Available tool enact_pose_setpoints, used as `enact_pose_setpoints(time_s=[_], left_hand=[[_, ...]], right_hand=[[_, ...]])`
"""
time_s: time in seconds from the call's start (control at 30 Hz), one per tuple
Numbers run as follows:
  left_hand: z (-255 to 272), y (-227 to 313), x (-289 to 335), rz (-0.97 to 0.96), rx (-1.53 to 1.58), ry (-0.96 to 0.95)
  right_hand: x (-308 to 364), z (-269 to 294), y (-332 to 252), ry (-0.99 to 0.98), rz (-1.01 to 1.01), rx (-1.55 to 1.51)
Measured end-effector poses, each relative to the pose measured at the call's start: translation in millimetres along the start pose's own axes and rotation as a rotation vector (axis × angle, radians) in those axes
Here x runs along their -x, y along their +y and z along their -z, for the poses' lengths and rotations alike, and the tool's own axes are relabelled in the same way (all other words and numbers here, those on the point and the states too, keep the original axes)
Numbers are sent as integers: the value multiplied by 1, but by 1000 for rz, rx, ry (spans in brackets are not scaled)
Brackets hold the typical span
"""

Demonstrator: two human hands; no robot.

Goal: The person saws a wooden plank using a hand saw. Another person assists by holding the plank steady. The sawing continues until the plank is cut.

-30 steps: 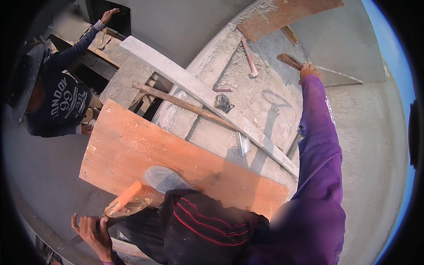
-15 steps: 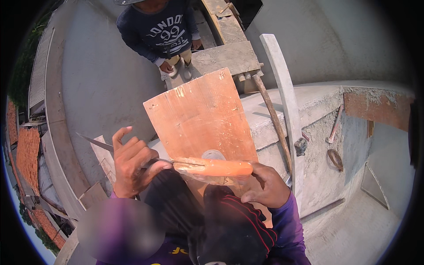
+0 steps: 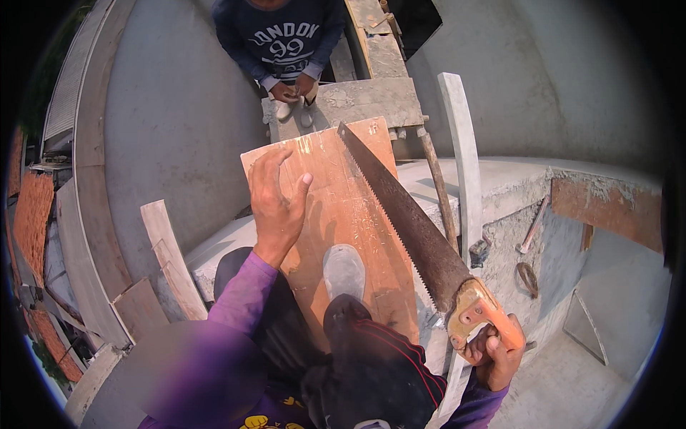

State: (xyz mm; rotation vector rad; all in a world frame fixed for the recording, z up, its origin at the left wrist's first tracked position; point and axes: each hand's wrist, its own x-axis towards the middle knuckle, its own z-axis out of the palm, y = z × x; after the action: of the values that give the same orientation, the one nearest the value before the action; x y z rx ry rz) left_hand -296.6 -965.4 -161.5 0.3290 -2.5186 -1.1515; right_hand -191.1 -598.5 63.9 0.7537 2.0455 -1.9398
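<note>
A hand saw (image 3: 414, 222) with a rusty brown blade slants across the view, its tip at the far edge of the board. My right hand (image 3: 494, 352) is wrapped round its orange and wood handle. Over the left part of the reddish plywood board (image 3: 314, 207), my left hand (image 3: 275, 207) hovers with fingers apart and nothing in it. Whether it touches the board I cannot tell. My shoe (image 3: 344, 272) rests on the board's near part, and the saw's teeth face the board.
Beyond the board stands a person (image 3: 282, 50) in a dark blue sweatshirt on a plank platform (image 3: 364, 100). A pale upright plank (image 3: 463, 164) and a wooden pole (image 3: 439, 186) rise at the right. A rough concrete ledge (image 3: 511, 186) runs beside them, above a lower level.
The saw has swung from lying crosswise between both hands to pointing away, held by the right hand alone. My left hand has let go and moved over the board. The other person's hands came together.
</note>
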Motion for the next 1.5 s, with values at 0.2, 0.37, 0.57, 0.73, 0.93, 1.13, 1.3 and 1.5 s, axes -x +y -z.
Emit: enact_pose_setpoints(time_s=[0.2, 0.37, 0.57, 0.73, 0.93, 1.13, 1.3, 1.5], left_hand=[[-26, -118, 50, 720, -79, 117], [-38, -114, 67, 879, 280, 74], [-49, -138, 85, 1023, 416, 120], [-52, -131, 88, 1015, 550, 101], [-58, -139, 87, 935, 746, 215], [-67, -150, 68, 910, 718, 219], [-73, -199, -4, 919, 931, 150], [-97, -232, 9, 869, 760, 119]], right_hand=[[-2, -1, 40, 51, -30, 18], [17, 5, 42, 139, 19, 267], [45, -14, 34, 159, -31, 360], [65, -43, 22, 154, 54, 581], [75, -81, -3, 27, 92, 620], [69, -93, -5, 88, 96, 582], [28, -106, -12, 35, 153, 474], [27, -130, -21, -151, 127, 470]])
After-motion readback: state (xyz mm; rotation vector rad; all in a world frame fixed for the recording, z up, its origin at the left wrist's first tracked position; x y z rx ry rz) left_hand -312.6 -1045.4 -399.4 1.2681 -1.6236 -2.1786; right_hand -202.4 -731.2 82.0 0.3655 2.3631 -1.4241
